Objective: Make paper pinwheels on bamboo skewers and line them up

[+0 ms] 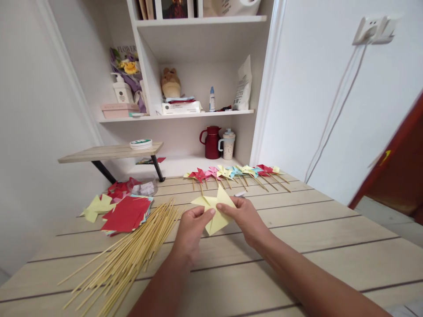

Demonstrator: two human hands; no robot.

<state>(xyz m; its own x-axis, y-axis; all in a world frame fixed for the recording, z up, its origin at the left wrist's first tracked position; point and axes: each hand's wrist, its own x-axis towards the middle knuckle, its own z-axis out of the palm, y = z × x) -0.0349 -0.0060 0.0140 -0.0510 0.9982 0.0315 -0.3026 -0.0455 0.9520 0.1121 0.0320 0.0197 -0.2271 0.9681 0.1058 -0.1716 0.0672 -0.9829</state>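
Left hand: the left hand point(191, 226) is clamped on the lower left of a pale-yellow paper pinwheel point(216, 223), thumb on its face.
Right hand: the right hand point(247, 216) pinches the pinwheel's right side — thumb in front, near the centre, fingers behind.
Yellow pinwheel: between the two hands, over the wooden table point(333, 226), one point sticking up.
Sticks: a loose fan of thin wooden sticks point(137, 248) lies left of the left hand.
Paper: a stack of square sheets point(127, 213), red on top, lies beyond the sticks — a yellow folded piece point(97, 208) just beside it.
Finished row: pinwheels on sticks point(198, 175), red, pink, yellow and blue, lie along the table's far edge.
Shelf: a dark-red jug point(212, 144) stands beside a pale cup point(228, 146).
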